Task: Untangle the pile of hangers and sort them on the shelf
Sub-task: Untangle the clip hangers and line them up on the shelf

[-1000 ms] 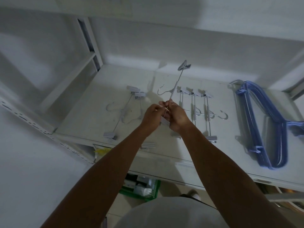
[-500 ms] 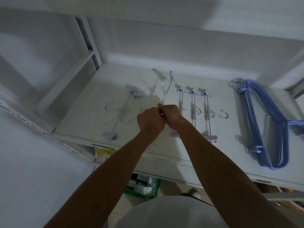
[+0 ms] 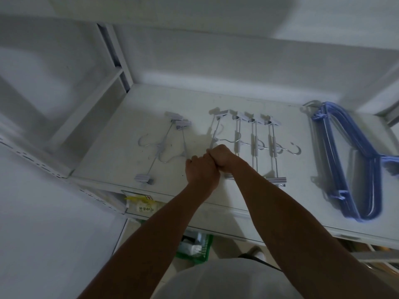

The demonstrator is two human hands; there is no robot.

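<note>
**Clip hanger held low on the shelf**

A thin silver clip hanger (image 3: pixel 216 131) lies on the white shelf (image 3: pixel 121 152), beside three more clip hangers (image 3: pixel 254 134). Both fists are closed on its near end: left hand (image 3: pixel 201 169) touching right hand (image 3: pixel 222 156). Blue hangers (image 3: pixel 354 165) sit far right. A small label (image 3: pixel 145 209) below is too blurry to read.

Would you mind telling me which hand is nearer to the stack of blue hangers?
Right. The right hand lies left of the blue hangers, and the left hand sits further left, beside it.
</note>
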